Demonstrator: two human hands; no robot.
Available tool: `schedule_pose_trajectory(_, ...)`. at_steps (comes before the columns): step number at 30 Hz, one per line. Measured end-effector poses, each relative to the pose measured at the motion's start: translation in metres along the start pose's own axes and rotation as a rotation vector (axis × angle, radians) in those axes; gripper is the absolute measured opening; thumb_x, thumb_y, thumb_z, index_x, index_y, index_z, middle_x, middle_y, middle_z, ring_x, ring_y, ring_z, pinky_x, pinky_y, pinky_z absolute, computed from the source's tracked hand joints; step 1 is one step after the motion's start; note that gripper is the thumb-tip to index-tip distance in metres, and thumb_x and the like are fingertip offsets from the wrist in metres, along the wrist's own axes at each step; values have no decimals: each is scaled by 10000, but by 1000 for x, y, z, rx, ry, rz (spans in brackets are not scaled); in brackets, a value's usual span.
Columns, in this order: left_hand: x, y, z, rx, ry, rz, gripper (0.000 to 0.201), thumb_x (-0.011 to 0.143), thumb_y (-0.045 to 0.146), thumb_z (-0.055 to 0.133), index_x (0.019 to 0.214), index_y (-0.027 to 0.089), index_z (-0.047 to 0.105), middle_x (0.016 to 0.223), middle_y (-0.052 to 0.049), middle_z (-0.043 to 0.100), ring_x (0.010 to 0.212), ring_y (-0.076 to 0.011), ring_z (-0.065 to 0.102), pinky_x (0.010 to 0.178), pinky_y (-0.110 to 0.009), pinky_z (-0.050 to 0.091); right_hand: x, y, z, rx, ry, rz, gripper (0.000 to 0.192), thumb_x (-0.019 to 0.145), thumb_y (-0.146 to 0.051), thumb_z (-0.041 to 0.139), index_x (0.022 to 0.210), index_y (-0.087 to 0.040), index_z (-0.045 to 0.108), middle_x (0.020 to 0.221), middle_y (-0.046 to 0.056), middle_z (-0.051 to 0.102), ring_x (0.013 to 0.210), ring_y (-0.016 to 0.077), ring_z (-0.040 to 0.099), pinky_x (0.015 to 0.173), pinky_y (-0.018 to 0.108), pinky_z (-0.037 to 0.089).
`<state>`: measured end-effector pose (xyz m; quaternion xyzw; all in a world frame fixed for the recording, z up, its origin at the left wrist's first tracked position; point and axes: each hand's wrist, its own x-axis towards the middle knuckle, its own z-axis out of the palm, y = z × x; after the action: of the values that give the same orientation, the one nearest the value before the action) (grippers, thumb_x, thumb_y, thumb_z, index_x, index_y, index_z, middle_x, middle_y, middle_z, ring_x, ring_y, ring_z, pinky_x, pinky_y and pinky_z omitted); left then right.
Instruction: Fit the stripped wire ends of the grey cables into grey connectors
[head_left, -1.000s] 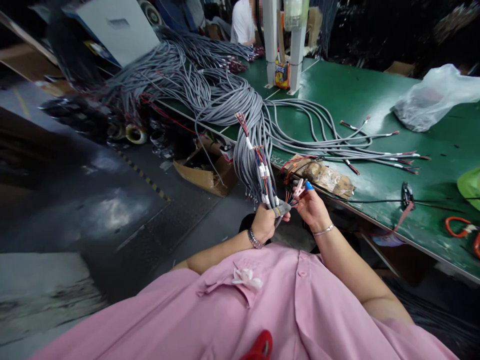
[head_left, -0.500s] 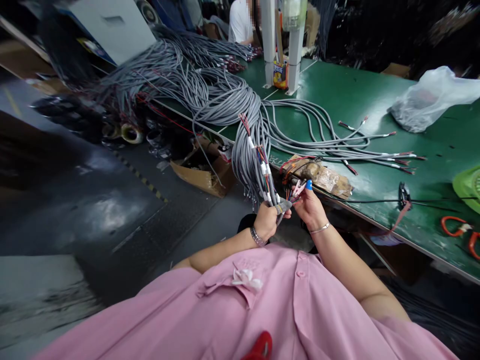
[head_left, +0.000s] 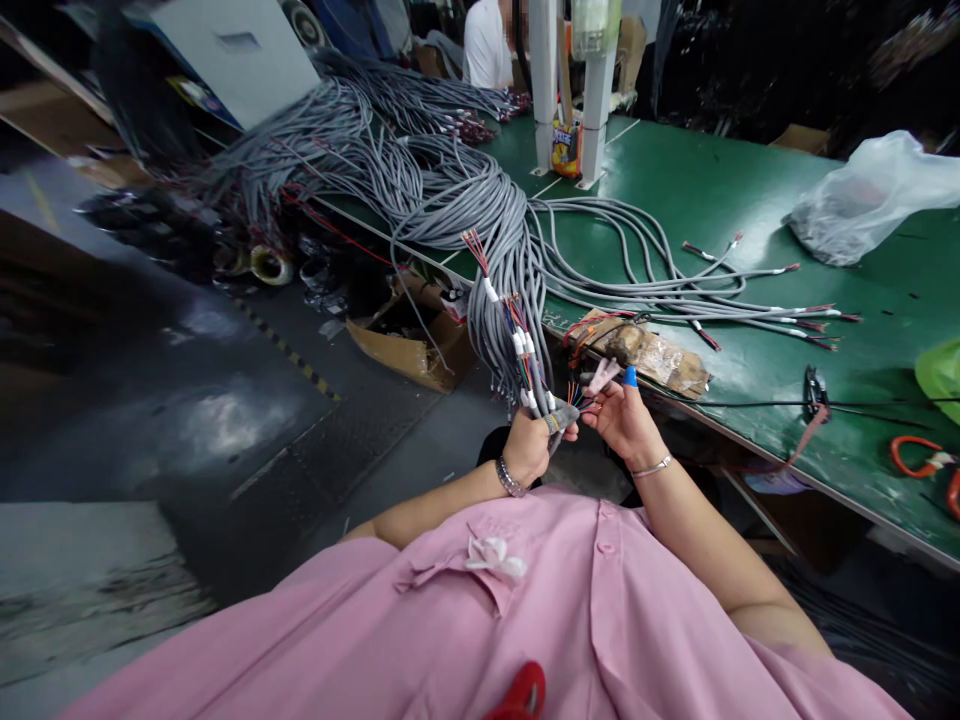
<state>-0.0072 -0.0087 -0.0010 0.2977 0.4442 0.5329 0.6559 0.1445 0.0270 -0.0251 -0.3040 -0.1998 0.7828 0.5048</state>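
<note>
My left hand (head_left: 529, 446) is closed around the ends of several grey cables (head_left: 525, 345) with white sleeves and coloured wires sticking up from my fist. My right hand (head_left: 624, 418), with a blue cap on one fingertip, pinches the thin coloured wire ends (head_left: 581, 395) that fan out of the cable right beside my left thumb. The cables run up into a thick grey bundle (head_left: 495, 230) that hangs over the edge of the green table (head_left: 697, 190).
More grey cables (head_left: 675, 290) lie spread on the table, next to a brown taped packet (head_left: 649, 352), a clear plastic bag (head_left: 870, 195), orange-handled cutters (head_left: 926, 460) and a black cord (head_left: 814, 390). A cardboard box (head_left: 412, 345) sits on the floor. Another person (head_left: 486, 42) sits far back.
My right hand's fingers have shifted slightly along the wire ends, moving a little right and apart from my left hand. My left hand keeps its grip in the same place.
</note>
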Motion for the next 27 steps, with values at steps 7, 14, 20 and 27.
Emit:
schedule_pose_trajectory(7,2,-6,1,38,15,8,278,602,336,791,710,128,640,578,-9,624,510,-115,578,529,-252,491,-23,7,10,-337,29,-130,241,703,-371,767,789,-189,634,632,-35,577,542,88,492,573,241,456)
schedule_pose_trajectory(14,8,-8,-10,247,-201,-61,286,606,349,790,678,117,640,597,-43,647,518,-144,608,546,-278,518,-29,8,22,-577,-13,-231,211,756,-374,717,716,-186,630,581,-23,596,501,102,507,513,250,403)
schedule_pose_trajectory(20,9,-6,-13,245,-199,-75,311,611,373,794,700,112,650,591,-54,654,509,-157,618,543,-287,524,-31,8,25,-600,15,-262,215,758,-379,714,710,-188,626,560,-26,585,488,100,493,502,250,385)
schedule_pose_trajectory(27,5,-9,-7,132,-71,-18,302,610,374,798,663,126,633,562,-30,635,504,-145,613,543,-275,523,-30,21,19,-507,135,-263,222,752,-397,711,745,-195,620,577,-28,595,519,105,521,515,236,374)
